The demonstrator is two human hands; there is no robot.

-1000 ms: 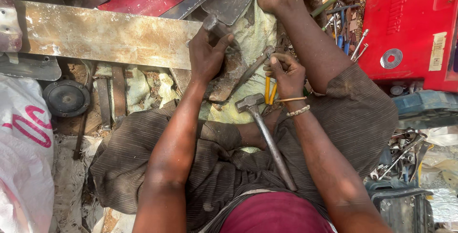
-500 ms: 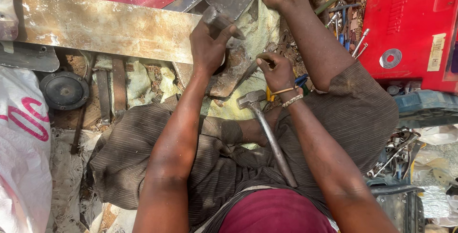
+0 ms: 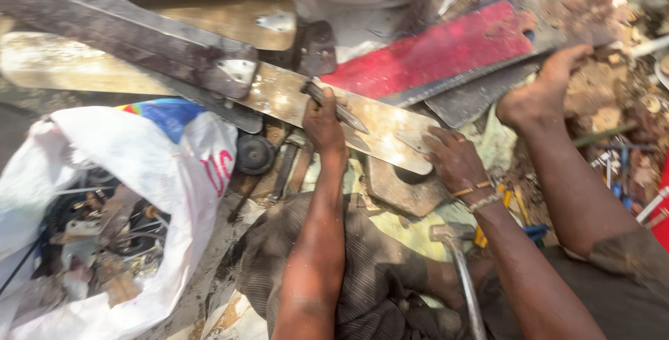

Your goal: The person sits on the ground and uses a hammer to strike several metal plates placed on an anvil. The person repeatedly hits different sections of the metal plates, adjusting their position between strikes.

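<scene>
While your left hand [image 3: 324,122] is closed round a dark chisel-like tool [image 3: 334,106], its tip rests on the long brass-coloured metal blade [image 3: 293,96] lying across the ground in front of you. Your right hand [image 3: 454,161] lies spread and flat on the near end of that blade, just above a thick rusty block with a round hole [image 3: 401,190]. Judging by this, the piece is lined up and steadied but the real work on it is yet to come: no cut or mark shows on the blade where the tool sits. A hammer [image 3: 453,256] lies untouched by your right forearm, head up near your wrist. Your bare foot [image 3: 540,93] rests on the red and grey sheets [image 3: 446,51]. A white sack of scrap parts [image 3: 132,201] sits off to your left.
</scene>
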